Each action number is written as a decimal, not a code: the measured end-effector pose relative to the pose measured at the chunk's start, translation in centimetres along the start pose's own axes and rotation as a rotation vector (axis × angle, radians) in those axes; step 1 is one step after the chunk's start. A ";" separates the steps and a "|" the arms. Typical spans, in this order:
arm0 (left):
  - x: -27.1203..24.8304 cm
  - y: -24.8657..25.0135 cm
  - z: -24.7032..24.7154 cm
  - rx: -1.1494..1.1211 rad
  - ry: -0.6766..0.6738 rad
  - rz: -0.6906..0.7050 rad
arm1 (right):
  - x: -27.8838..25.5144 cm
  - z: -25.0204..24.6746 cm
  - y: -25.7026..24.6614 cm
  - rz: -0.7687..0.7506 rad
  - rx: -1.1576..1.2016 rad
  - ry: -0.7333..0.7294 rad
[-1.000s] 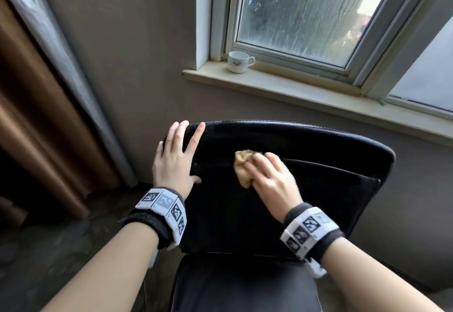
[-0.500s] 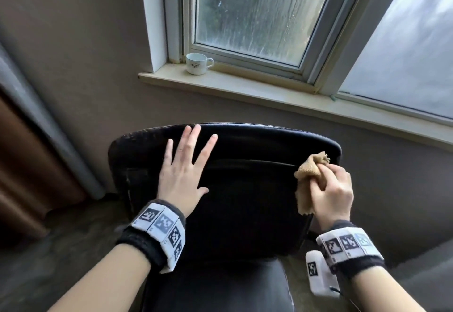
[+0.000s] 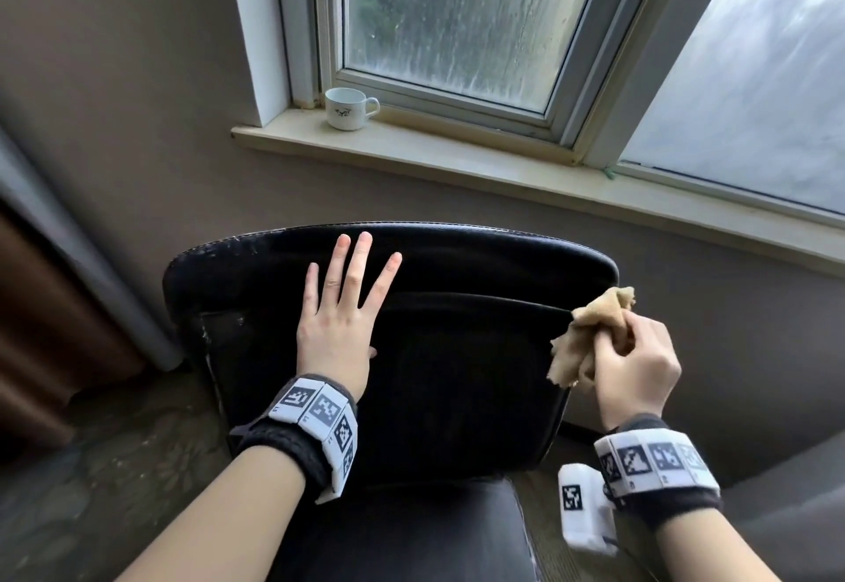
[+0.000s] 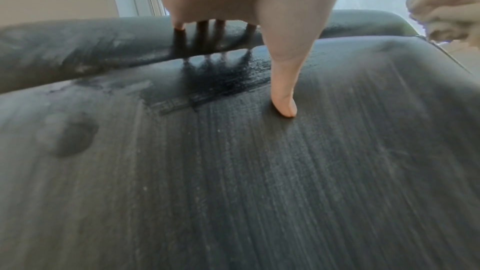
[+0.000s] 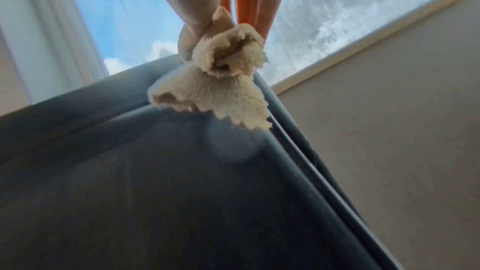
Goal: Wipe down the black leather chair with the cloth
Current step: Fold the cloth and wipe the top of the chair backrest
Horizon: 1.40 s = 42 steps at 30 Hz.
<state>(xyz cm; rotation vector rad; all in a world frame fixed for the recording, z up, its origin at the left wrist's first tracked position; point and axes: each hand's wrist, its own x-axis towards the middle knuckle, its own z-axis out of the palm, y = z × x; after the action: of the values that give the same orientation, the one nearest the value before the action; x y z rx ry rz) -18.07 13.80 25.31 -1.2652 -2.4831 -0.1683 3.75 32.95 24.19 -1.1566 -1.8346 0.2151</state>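
Note:
The black leather chair [image 3: 457,353] faces me, its backrest leaning toward the window wall. My left hand [image 3: 340,307] lies flat on the backrest's upper left, fingers straight and spread; the left wrist view shows the thumb [image 4: 283,89] pressing the leather [image 4: 233,171]. My right hand [image 3: 635,366] grips a bunched beige cloth [image 3: 590,330] at the backrest's right edge. In the right wrist view the cloth [image 5: 223,81] hangs from the fingers [image 5: 267,11] and brushes the chair's edge [image 5: 259,122]. White scuffs mark the backrest's top left.
A white cup [image 3: 347,108] stands on the window sill [image 3: 503,165] behind the chair. A brown curtain [image 3: 41,316] hangs at the left. The grey wall is close behind the backrest, and patterned floor [image 3: 114,467] lies to the left.
My right hand has drawn the cloth from the middle of the backrest to its right edge. My left hand has shifted from the left corner toward the middle of the backrest's top.

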 end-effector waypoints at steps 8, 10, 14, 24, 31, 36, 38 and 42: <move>0.0 0.2 0.0 -0.025 0.004 -0.001 | -1.8 1.0 1.2 0.227 -0.111 -0.224; -0.1 0.0 -0.1 -0.043 0.006 0.001 | -3.3 0.6 1.8 0.266 -0.134 -0.301; -0.3 -0.3 -0.5 -0.115 0.033 0.036 | -3.9 -0.9 -2.3 0.155 0.039 -0.139; -3.8 -4.3 -2.1 -0.868 0.406 -0.277 | -3.4 5.1 -24.7 -0.596 0.349 -0.330; -7.5 -11.1 0.3 -0.805 0.379 -0.543 | -9.0 12.0 -30.7 -0.885 0.254 -0.509; -10.4 -13.6 2.0 -0.752 0.295 -0.623 | -13.9 12.9 -29.2 -1.184 0.259 -0.616; -10.9 -14.0 1.7 -0.774 0.326 -0.612 | -13.5 12.0 -29.5 -1.075 0.362 -0.557; -9.3 -13.1 -0.5 -0.940 0.465 -0.553 | -11.1 11.0 -31.3 -0.809 0.394 -0.406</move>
<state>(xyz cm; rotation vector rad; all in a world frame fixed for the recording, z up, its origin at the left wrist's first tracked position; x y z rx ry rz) -23.46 -1.19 23.15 -0.6005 -2.2700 -1.6927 -22.78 10.70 29.01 -0.0515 -2.3271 0.3317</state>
